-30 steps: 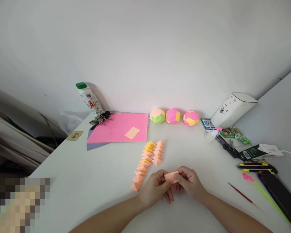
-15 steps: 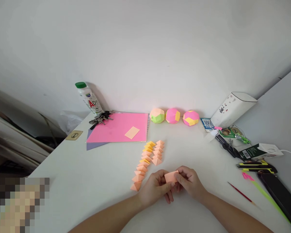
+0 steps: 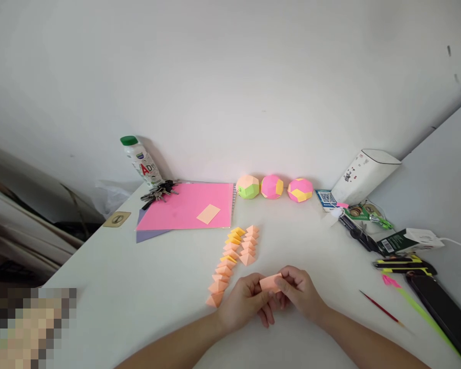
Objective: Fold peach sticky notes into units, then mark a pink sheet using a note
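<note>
Both my hands meet over the white table [image 3: 146,287] near its front edge. My left hand [image 3: 246,305] and my right hand [image 3: 300,293] pinch a small peach paper piece [image 3: 270,282] between their fingertips. Just beyond them lie two rows of several folded peach and yellow paper units [image 3: 233,256]. Three paper polyhedron balls [image 3: 272,186] in pink, yellow, green and peach stand in a row by the wall.
A pink sheet [image 3: 184,205] with a peach slip [image 3: 208,213] lies at the back, keys [image 3: 157,190] and a green-capped bottle [image 3: 140,160] at its left corner. At right are a white box [image 3: 364,174], a dark carton [image 3: 407,241], cutters [image 3: 405,264], a red stick [image 3: 380,307] and a phone [image 3: 445,312].
The view has tilted slightly, so things sit a little lower in the frame. My hands stay together on the peach paper, with only small finger movement.
</note>
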{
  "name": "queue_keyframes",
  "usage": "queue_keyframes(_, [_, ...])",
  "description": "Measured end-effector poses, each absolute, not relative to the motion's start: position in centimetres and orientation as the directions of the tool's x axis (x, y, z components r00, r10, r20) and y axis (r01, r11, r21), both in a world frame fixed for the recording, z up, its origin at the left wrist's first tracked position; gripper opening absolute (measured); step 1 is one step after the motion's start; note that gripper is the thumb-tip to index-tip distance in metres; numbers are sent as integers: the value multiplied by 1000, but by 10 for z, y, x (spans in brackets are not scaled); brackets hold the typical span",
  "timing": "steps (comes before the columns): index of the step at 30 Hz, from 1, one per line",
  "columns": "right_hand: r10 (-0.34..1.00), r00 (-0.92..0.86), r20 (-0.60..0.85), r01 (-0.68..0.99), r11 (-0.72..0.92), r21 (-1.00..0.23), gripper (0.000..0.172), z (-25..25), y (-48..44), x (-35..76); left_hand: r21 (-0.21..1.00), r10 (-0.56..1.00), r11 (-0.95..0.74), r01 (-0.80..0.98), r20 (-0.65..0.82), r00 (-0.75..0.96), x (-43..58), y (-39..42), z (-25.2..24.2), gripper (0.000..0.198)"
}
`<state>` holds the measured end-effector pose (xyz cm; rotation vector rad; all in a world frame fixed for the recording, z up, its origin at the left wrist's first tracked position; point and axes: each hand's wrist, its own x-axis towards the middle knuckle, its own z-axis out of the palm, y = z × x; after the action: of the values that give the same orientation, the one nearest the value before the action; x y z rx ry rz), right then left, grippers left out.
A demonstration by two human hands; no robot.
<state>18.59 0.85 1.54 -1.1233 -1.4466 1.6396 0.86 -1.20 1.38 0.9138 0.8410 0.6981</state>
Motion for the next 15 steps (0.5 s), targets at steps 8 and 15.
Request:
queue_keyframes(8, [900,-404,-163,55,-154,-986,34,8,8,187,881,810,454,-133,-346,473,11,-11,14,43])
queue_keyframes(15, [900,-417,-126,39,-121,-992,29,7,7,188,877,791,469,-101,-366,491,11,-12,18,41])
